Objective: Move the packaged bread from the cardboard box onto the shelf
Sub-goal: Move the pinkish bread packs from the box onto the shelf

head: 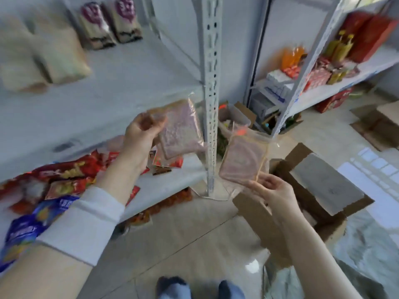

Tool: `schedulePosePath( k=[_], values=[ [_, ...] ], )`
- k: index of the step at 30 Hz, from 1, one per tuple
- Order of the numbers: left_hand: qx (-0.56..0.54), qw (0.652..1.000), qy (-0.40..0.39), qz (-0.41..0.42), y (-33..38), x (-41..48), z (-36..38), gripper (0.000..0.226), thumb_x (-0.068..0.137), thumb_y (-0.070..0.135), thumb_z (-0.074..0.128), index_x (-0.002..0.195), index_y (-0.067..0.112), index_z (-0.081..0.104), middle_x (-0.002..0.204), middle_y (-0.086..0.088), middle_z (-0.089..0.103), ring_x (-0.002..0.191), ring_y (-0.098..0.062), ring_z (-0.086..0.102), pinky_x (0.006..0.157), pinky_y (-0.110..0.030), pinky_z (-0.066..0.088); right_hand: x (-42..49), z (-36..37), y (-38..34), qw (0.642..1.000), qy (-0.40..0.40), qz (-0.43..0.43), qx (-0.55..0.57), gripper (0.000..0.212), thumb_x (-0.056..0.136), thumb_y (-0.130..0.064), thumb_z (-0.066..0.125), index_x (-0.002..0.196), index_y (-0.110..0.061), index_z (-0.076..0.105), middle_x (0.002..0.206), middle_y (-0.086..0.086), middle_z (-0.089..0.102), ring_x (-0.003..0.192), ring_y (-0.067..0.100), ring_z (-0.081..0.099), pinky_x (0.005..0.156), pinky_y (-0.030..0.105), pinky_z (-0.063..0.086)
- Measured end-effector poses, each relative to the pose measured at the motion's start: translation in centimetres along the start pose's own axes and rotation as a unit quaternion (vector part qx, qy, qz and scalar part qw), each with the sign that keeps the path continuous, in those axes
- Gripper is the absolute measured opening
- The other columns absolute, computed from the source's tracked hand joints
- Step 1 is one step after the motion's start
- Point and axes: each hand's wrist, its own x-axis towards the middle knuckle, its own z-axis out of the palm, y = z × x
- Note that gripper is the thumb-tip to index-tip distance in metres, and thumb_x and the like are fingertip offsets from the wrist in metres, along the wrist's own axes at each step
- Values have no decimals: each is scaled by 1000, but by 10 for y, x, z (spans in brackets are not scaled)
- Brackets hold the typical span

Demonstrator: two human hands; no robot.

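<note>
Head view: nearest were the person's shoes (200, 288) on the tiled floor (183, 234), cut off at the bottom edge. Left forearm wore a white sleeve band (86, 223). Left hand (140, 137) gripped one packaged bread (181, 130), a pinkish slice in a clear bag, raised in front of the shelf (108, 93) near its perforated upright (212, 83). Right hand (274, 190) pinched a second bread pack (244, 160) by its lower corner, held over the gap between the upright and the cardboard box (313, 184). Both packs were in the air, neither touching the shelf.

Progress, judged: several loaves (43, 57) and purple-labelled bags (110, 20) already sat on the shelf board; these two packs were out of the box but not yet placed. Red snack bags (64, 175) lay on the lower board.

Hard to tell: strong motion blur throughout. The box interior was mostly hidden by a grey flap and the right arm, so the remaining stock could not be counted. Labels were unreadable.
</note>
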Motion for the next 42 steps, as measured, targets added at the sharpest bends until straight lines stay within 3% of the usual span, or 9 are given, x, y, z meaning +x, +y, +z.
schedulePosePath(
  k=[4,7,11,14,19,25,30,37,42],
  values=[
    [11,997,52,49,61,-5,-116,14,84,8,63,87,21,59,82,7,64,64,4,62,53,-12,48,-19,104,-48,995,-79,-65,-20,14,74,-12,73,86,-19,70,74,-6,74,68,5,65,63,13,52],
    [15,993,96,71,89,-15,-221,12,84,16,64,92,24,61,87,8,67,71,2,65,55,-14,49,-34,198,-71,986,-131,-95,-49,18,77,-14,71,94,-20,70,84,-2,75,78,13,67,74,25,52],
    [22,984,166,64,100,-25,-355,10,83,20,65,90,27,63,78,15,72,73,1,68,56,-14,50,-52,325,-85,972,-193,-115,-71,20,78,-17,71,98,-20,67,80,-7,75,72,6,69,64,19,52],
    [40,976,207,50,101,-12,-428,10,82,23,66,90,26,62,82,11,71,76,-5,68,59,-19,51,-50,415,-94,964,-218,-123,-84,28,78,-17,71,105,-17,63,85,-4,74,78,15,66,75,31,50],
    [39,969,238,54,105,52,-489,11,83,13,65,91,18,59,83,4,64,74,-9,62,62,-21,52,-25,533,-122,967,-179,-164,-72,29,77,-14,73,102,-13,57,80,-7,67,74,15,61,78,33,48],
    [54,954,287,64,109,178,-544,42,81,14,68,117,0,53,106,-11,63,95,-21,60,90,-41,49,41,671,-159,962,-122,-230,-83,35,80,-8,69,111,1,56,91,5,63,77,13,57,70,19,42],
    [29,941,331,62,111,283,-582,31,81,14,69,105,3,53,100,-11,60,92,-20,57,87,-41,49,88,767,-175,955,-42,-273,-105,28,86,-9,61,112,-3,52,111,12,65,102,26,60,70,12,30],
    [0,938,340,68,97,374,-619,26,83,13,67,102,9,50,102,-8,59,93,-19,57,87,-37,48,140,843,-178,968,-34,-237,-72,27,89,-5,56,114,-3,49,100,1,56,98,19,54,80,14,33],
    [25,937,334,102,85,408,-619,20,80,14,70,89,16,52,83,0,57,79,-14,53,78,-30,45,172,864,-176,976,-26,-212,-52,30,90,0,52,119,3,46,118,17,58,107,22,55,91,21,37]
  ],
)
